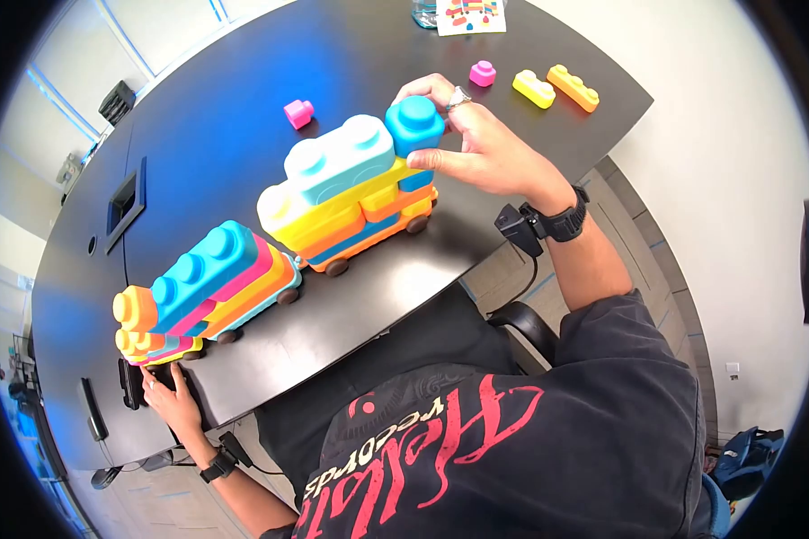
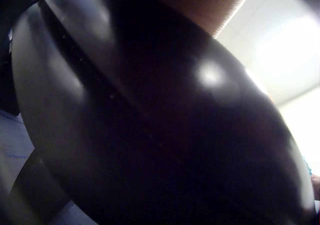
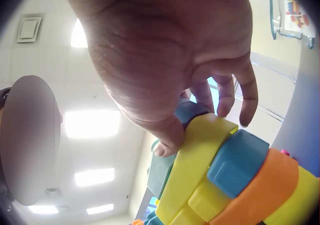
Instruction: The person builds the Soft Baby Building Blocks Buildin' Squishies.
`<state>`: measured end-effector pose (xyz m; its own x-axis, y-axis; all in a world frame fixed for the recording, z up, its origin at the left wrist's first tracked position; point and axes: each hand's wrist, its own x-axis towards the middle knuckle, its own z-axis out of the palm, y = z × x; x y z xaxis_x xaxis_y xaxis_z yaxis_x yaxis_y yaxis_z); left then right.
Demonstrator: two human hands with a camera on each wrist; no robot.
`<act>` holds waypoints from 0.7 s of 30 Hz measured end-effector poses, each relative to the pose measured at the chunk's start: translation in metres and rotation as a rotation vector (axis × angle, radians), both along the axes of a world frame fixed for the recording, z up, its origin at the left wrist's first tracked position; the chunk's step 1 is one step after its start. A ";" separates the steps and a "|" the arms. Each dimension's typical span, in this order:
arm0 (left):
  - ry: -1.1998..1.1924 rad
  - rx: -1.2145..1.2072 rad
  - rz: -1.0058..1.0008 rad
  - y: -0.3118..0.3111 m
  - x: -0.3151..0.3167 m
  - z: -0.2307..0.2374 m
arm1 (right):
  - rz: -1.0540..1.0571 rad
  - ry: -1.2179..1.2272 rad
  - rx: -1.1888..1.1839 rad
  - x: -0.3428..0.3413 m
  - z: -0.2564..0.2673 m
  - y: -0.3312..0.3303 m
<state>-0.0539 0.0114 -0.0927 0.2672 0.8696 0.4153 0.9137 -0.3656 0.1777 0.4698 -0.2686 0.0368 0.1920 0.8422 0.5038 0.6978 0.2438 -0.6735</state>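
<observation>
A toy train of big building blocks stands along the near side of the table in the head view. My right hand [image 1: 490,148] holds a blue block [image 1: 415,126] at the right end of the rear wagon's stack, thumb on the near side and fingers around the far side. Beside that block sits a pale blue block [image 1: 340,157] on top of yellow blocks [image 1: 319,229]. The front wagon carries a long blue block [image 1: 202,269] and an orange block [image 1: 135,308]. Low at the train's left end, my left hand [image 1: 175,409] has its extended fingertips right at the small front car [image 1: 184,349].
A pink block [image 1: 299,113] lies behind the train. Another pink block [image 1: 483,74], a yellow block [image 1: 534,89] and an orange block [image 1: 573,88] lie at the far right. A picture card [image 1: 470,16] stands at the back. The table has a recessed box [image 1: 126,207].
</observation>
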 end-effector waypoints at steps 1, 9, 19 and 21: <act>0.009 -0.008 0.012 -0.002 0.003 0.002 | -0.044 0.016 -0.023 -0.003 0.000 -0.001; -0.031 -0.013 0.020 -0.006 0.007 0.004 | -0.085 0.295 0.141 0.007 0.007 -0.006; -0.038 0.016 -0.006 -0.005 0.005 0.001 | -0.523 -0.495 -0.659 0.161 -0.077 0.093; -0.052 0.019 -0.007 -0.006 0.005 0.001 | -0.485 -0.593 -0.841 0.168 -0.059 0.110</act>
<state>-0.0486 0.0058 -0.0913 0.2503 0.8596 0.4455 0.9008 -0.3754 0.2182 0.6380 -0.1583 -0.0225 0.5092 0.8581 -0.0659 0.8587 -0.5117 -0.0278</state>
